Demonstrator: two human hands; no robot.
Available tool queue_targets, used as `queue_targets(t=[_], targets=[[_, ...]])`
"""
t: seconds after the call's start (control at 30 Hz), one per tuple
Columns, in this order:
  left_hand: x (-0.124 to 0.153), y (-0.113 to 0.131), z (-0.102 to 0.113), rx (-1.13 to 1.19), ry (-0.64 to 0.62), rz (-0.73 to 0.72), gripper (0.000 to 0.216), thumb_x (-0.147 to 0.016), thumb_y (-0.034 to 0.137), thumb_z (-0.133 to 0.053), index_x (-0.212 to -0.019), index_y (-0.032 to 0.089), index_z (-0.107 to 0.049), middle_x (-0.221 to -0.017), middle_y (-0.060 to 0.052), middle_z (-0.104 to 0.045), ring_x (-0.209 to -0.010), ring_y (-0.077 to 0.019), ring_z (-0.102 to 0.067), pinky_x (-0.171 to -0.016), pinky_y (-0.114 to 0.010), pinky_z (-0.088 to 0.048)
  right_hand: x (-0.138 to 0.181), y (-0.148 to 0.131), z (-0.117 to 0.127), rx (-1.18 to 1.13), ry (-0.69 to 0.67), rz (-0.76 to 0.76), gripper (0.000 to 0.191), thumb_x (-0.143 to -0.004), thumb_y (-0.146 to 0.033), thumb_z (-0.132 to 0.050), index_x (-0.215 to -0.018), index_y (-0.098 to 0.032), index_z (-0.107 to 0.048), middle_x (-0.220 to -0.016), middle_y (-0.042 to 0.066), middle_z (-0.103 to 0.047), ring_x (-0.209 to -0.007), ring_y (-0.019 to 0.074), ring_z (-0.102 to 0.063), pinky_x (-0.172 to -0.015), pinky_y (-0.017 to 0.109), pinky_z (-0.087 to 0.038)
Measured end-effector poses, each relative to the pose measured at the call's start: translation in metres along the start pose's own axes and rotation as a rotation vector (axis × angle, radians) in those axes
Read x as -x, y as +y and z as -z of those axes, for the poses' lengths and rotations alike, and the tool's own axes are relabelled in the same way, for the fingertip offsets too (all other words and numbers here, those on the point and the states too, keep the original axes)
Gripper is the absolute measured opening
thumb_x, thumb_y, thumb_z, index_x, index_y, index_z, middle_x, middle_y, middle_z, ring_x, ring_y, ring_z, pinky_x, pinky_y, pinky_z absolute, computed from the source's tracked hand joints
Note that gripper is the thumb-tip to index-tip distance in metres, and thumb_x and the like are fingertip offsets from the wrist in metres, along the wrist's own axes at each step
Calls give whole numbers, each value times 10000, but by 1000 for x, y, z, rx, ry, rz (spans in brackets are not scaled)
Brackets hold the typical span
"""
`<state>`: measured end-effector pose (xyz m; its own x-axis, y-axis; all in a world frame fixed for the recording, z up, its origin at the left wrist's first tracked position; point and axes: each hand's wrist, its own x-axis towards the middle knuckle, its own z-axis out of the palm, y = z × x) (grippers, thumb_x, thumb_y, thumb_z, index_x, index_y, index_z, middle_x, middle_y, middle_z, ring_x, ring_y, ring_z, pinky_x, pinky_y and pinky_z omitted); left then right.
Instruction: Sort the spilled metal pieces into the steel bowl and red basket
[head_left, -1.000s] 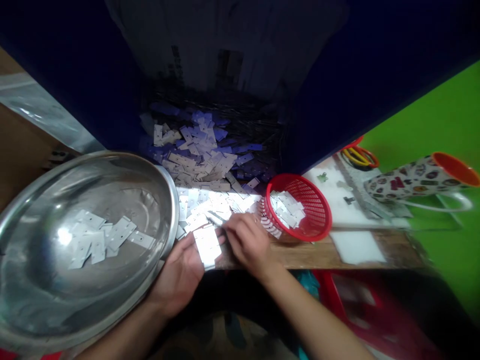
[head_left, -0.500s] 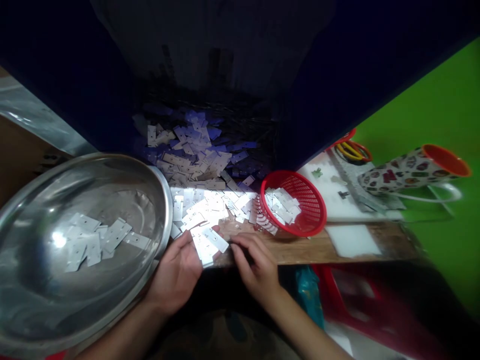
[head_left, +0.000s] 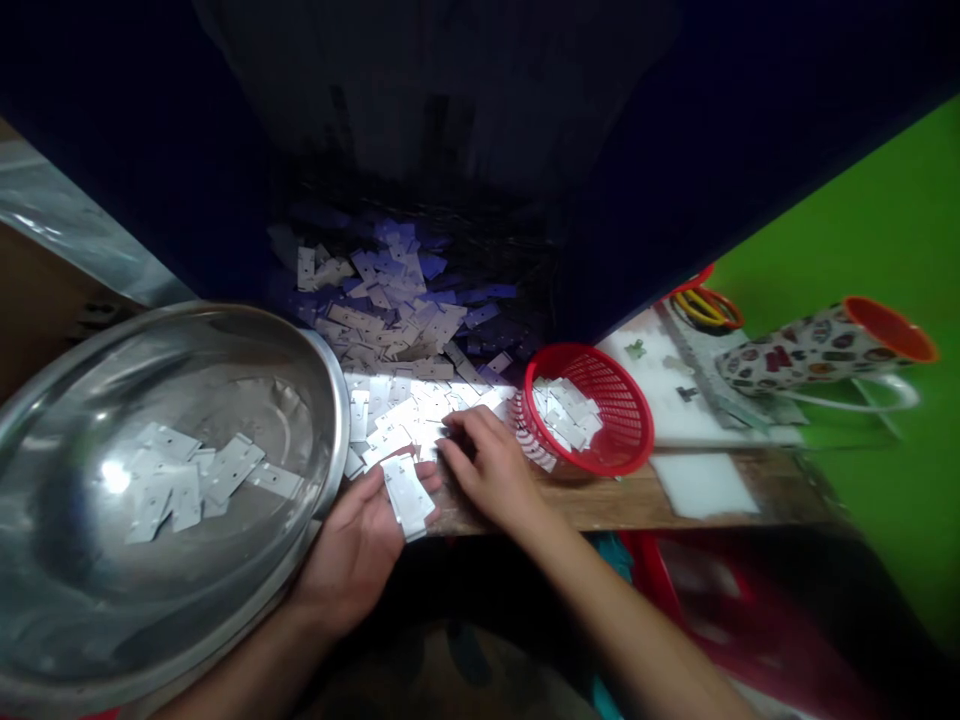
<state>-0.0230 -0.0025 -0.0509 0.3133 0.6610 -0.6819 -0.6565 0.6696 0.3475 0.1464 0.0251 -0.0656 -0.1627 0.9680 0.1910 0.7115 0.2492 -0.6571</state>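
I see my left hand [head_left: 367,545] half curled over the worktop's [head_left: 600,500] front edge, holding a few pale plates [head_left: 407,495]. My right hand [head_left: 495,475], partly open, bends at the loose pile [head_left: 390,440] beyond; I can't tell whether it grips one. A tipped palm could spill the stack off that edge.

This looks like a workshop. Flat, alike pieces [head_left: 401,335] with small holes lie heaped at a wooden bench [head_left: 600,502]. A metal basin [head_left: 225,600] at left and red basket [head_left: 628,410] at right hold more.
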Motion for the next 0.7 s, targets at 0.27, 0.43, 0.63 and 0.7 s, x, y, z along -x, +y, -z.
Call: queue_targets(t=[0.27, 0.43, 0.63, 0.7], targets=[[6, 1, -1, -54, 15, -17, 412, -932, 281, -439, -1312, 129, -493, -1110, -152, -676, -954, -251, -651, -809, -398, -530, -27, -3, 0, 125, -265, -94, 327, -728, -261, -735, -979, -191, -539, -991, 51, -541, -877, 203, -539, -755, 327, -435], [6, 2, -3, -67, 21, 3, 432, -925, 267, -451, -1337, 136, -469, -1109, -146, -678, -957, -256, -655, -814, -407, -529, -27, 3, -1, -161, -166, -190, 179, -739, -183, -685, -844, -194, -540, -795, -13, -561, -716, 144, -528, -662, 278, -418], [5, 3, -1, -61, 12, -1, 430, -920, 282, -469, -1330, 154, -487, -1131, -142, -675, -993, -250, -645, -835, -394, -517, -20, 14, 2, -857, -77, -552, 221, -730, -285, -695, -888, -160, -605, -626, -47, -578, -524, 96, -529, -495, 216, -403], [5, 3, -1, -66, 8, 10, 421, -925, 293, -462, -1317, 142, -498, -1139, -150, -671, -1013, -244, -636, -854, -387, -508, -16, 16, 4, -951, -49, -604, 285, -707, -292, -724, -932, -144, -629, -609, -41, -604, -498, 87, -533, -484, 204, -412]])
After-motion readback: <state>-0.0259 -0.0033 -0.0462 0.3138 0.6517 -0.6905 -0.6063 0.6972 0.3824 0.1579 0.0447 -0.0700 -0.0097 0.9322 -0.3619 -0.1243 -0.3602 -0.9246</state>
